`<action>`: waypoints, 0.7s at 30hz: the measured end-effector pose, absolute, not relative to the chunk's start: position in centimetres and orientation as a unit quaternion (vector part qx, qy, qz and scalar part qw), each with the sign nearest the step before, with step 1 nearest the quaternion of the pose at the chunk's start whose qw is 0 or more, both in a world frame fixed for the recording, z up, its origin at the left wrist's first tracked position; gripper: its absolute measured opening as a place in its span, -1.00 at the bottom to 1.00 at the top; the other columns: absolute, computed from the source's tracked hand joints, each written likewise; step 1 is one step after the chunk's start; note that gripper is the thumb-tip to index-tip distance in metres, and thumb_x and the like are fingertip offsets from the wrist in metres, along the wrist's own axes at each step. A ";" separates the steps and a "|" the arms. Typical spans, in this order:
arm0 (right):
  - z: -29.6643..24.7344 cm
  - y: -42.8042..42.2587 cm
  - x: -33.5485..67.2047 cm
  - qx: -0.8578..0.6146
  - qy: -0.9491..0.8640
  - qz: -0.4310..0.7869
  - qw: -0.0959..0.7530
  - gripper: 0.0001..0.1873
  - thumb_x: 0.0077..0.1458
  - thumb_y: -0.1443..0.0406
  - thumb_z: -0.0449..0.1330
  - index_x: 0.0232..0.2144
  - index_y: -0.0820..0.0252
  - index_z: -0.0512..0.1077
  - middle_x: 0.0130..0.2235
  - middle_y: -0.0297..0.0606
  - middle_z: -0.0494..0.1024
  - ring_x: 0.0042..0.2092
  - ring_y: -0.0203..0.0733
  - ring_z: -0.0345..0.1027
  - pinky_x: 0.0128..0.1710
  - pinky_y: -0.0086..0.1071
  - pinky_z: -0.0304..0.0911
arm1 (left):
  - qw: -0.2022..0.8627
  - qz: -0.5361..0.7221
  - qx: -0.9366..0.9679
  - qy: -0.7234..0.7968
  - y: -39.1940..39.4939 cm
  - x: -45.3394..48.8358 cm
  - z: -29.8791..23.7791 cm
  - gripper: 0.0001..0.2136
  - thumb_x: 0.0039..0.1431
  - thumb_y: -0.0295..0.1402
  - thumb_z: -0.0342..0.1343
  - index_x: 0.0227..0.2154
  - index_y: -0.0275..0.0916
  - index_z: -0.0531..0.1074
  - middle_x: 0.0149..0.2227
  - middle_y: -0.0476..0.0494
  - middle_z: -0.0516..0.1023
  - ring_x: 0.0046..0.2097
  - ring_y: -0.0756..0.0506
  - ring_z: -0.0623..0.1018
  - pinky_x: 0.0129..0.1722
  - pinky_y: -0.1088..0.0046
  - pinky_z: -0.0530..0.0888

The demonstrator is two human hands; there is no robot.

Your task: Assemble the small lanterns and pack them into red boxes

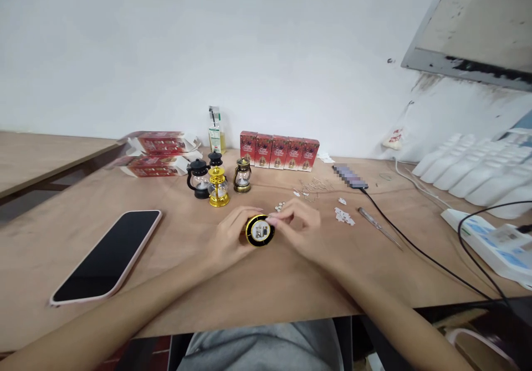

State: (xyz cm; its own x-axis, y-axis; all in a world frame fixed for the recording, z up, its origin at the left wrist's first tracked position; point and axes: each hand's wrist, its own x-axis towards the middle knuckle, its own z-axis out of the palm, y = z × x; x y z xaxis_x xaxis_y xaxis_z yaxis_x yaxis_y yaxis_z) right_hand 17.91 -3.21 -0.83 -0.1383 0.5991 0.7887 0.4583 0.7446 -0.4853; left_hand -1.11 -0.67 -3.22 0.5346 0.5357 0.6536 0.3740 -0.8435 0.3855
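My left hand (pixel 233 233) is wrapped round a small gold lantern (pixel 261 239), tipped so that its round black base faces me. A pale opening in the base's middle shows small parts inside. My right hand (pixel 300 224) pinches at the upper right edge of this opening; whatever is between the fingertips is too small to make out. Just beyond the hands lie several coin cells (pixel 280 206). Farther back on the left stand a gold lantern (pixel 218 188), a black lantern (pixel 200 180) with another behind it, and a bronze lantern (pixel 243 176).
Red boxes (pixel 279 152) stand in a row by the wall, with opened red cartons (pixel 155 166) to their left. A phone (pixel 108 257) lies at left. White tabs (pixel 344 216), a screwdriver (pixel 378 226), a cabled phone (pixel 349 176) and a power strip (pixel 490 243) are at right.
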 end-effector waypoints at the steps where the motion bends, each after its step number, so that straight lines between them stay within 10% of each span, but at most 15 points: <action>1: -0.8 -3.7 17.4 -0.323 -0.778 0.031 0.538 -0.88 0.10 0.32 0.19 -0.46 0.20 0.46 -0.46 -0.29 0.48 -0.42 -0.31 0.31 -0.40 -0.41 0.23 | 0.099 0.409 0.869 0.258 -0.7 -1.1 -3.2 -0.72 0.12 -0.34 0.13 -0.10 -0.22 0.28 -0.10 -0.21 0.47 -0.06 -0.14 0.49 -0.10 0.32 0.47; 21: -1.6 -4.1 17.3 -0.275 -0.837 -0.157 0.445 -0.89 0.09 0.42 0.13 -0.44 0.21 0.43 -0.47 -0.24 0.51 -0.44 -0.26 0.28 -0.43 -0.36 0.19 | 0.092 0.414 0.866 0.265 -0.6 -1.0 -3.5 -0.72 0.11 -0.36 0.14 -0.11 -0.21 0.28 -0.08 -0.20 0.47 -0.04 -0.15 0.48 -0.07 0.30 0.45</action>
